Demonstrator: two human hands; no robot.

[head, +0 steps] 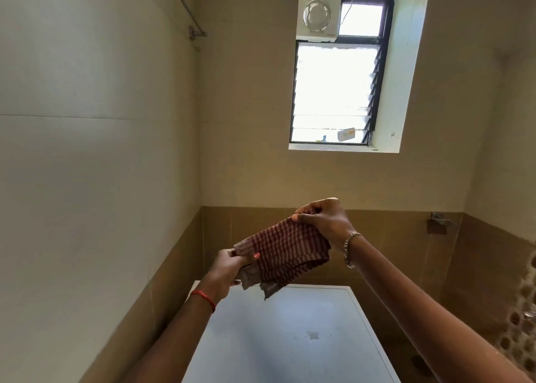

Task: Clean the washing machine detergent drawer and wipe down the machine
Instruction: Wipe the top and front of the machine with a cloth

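A red and white checked cloth [285,252] hangs stretched in the air between both my hands, above the far end of the washing machine. My left hand [232,266] pinches its lower left corner. Higher up, my right hand [324,220] grips the upper right edge. The white top of the washing machine [290,339] fills the lower middle, with a small pale smudge [312,335] on it. The detergent drawer is out of view.
Beige tiled walls close in on the left, back and right, with a brown tiled band low down. A louvred window [333,92] and an exhaust fan [317,14] sit high on the back wall. A metal rail [188,5] runs along the left wall.
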